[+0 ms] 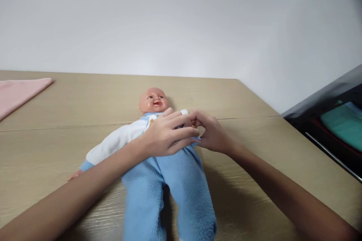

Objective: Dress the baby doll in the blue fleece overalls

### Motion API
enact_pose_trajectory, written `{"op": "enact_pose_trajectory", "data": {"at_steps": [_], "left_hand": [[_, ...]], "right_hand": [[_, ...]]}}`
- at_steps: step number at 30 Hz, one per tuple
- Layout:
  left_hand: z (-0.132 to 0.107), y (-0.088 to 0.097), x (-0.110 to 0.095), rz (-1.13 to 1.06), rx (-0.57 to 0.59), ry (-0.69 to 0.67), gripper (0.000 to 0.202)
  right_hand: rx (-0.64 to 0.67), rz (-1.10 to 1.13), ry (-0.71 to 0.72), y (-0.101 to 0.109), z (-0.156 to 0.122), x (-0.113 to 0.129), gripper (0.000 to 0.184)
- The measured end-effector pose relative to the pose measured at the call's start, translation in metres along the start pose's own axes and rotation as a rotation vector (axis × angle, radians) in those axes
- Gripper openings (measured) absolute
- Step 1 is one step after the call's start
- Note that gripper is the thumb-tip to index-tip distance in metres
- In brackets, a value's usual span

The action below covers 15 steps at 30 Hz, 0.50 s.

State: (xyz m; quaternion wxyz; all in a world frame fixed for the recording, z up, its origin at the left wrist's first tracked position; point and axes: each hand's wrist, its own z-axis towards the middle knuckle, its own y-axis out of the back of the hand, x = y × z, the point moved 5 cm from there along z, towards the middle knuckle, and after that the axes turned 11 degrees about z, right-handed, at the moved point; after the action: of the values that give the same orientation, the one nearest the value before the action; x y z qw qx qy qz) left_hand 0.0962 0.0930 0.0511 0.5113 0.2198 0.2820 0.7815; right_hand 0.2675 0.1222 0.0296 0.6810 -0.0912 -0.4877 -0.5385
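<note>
A baby doll [152, 99] in a blue and white fleece suit [166, 184] lies on its back on the wooden table [249, 180], head away from me. My left hand [169, 133] lies across the doll's chest with its fingers curled over the white sleeve by the doll's arm. My right hand [210, 131] is closed around the doll's small hand at the end of that sleeve, fingertips meeting my left hand. The doll's other arm stretches out to the left, its bare hand resting on the table.
A folded pink cloth [19, 92] lies at the table's far left edge. To the right stands a dark shelf unit [325, 101] with a teal folded cloth [343, 124] inside. A white wall rises behind the table.
</note>
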Motion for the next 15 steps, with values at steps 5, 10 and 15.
{"op": "enact_pose_trajectory", "data": {"at_steps": [5, 10, 15], "left_hand": [[0.016, 0.0, 0.009, -0.345, 0.128, 0.376, 0.01], [0.015, -0.009, 0.026, -0.533, 0.205, 0.634, 0.022], [0.003, -0.019, 0.041, -0.362, 0.289, 0.615, 0.03]], "right_hand": [[0.131, 0.023, -0.046, 0.003, -0.012, 0.005, 0.027], [-0.004, 0.557, -0.289, -0.006, -0.032, -0.007, 0.015], [-0.389, 1.159, -0.542, -0.031, -0.048, -0.029, 0.015]]}}
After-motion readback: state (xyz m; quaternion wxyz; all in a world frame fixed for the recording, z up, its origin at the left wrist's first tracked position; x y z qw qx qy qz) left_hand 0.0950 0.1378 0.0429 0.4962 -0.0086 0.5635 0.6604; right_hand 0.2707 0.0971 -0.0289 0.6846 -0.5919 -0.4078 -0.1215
